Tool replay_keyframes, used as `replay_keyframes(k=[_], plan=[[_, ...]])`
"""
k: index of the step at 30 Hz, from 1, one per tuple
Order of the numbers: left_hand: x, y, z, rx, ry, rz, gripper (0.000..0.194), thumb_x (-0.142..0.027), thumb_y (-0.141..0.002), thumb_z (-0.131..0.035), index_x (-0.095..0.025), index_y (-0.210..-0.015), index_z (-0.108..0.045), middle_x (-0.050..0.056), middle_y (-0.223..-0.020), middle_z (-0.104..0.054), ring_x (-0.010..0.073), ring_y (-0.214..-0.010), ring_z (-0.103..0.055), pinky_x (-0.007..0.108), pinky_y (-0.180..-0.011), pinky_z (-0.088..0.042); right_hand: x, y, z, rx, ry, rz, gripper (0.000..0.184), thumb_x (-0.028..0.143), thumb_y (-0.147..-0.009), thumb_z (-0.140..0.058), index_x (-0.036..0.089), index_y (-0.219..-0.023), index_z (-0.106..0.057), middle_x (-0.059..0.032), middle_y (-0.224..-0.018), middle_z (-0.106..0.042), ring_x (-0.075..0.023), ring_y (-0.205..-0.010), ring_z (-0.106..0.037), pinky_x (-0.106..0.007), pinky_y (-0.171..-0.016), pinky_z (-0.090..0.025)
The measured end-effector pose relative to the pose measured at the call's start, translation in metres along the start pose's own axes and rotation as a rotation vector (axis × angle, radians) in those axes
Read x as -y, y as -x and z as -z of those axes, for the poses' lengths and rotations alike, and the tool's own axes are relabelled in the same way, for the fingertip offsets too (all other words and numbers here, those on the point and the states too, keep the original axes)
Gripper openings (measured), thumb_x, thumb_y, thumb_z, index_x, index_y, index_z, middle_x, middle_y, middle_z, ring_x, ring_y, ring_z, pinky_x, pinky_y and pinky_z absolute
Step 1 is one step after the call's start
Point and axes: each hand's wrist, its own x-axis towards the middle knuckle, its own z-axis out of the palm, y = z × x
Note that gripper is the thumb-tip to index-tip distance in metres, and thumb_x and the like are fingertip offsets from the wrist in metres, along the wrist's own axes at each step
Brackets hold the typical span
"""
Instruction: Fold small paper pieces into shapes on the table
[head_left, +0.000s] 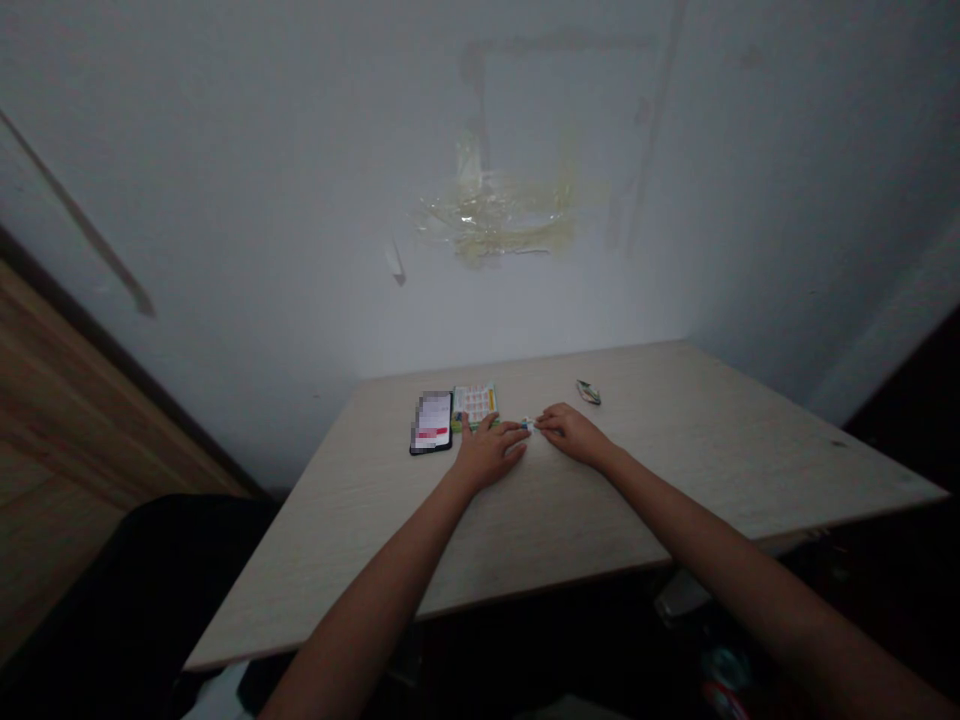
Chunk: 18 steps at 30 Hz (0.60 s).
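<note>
A small white and blue piece (528, 425) lies on the table between my two hands; it is too small to name. My left hand (489, 455) rests palm down with its fingers stretched and apart, one fingertip touching the left side of the piece. Some of its fingers reach over the lower edge of a green-edged printed card or box (475, 398). From the right, my right hand (574, 434) has its fingertips drawn together at the white end of the piece. My fingers partly cover the piece.
Left of the printed card lies a phone (431, 422) with a lit screen. A small crumpled wrapper-like thing (589, 392) sits beyond my right hand. The pale wooden table (360, 520) meets a wall (300, 180) bearing old clear tape (510, 220).
</note>
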Motion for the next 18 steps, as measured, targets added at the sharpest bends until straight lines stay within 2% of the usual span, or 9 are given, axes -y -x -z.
replay_keyframes(k=[12,18], plan=[[-0.0029,-0.0045,-0.0016,-0.024,0.109,0.023,0.031,-0.041,-0.098,-0.048,-0.039,-0.124,-0.065,-0.001,-0.131,-0.066,0.0299,-0.136,-0.038,0.077,-0.111,0.0,0.0021,0.0014,0.0007,-0.04,0.04,0.01,0.021,0.024,-0.091,-0.062,0.02,-0.105,-0.077,-0.0105,-0.108,-0.071,-0.0244,-0.107,-0.06,-0.04,-0.098,-0.048],[-0.0065,-0.005,-0.0029,-0.04,0.097,0.059,0.031,-0.041,-0.097,-0.05,-0.04,-0.124,-0.065,-0.002,-0.138,-0.062,0.0316,-0.137,-0.038,0.079,-0.109,0.002,0.008,-0.0005,0.0015,-0.033,0.074,-0.033,0.019,0.029,-0.091,-0.063,0.019,-0.099,-0.078,-0.0098,-0.103,-0.071,-0.0245,-0.102,-0.06,-0.04,-0.095,-0.047]])
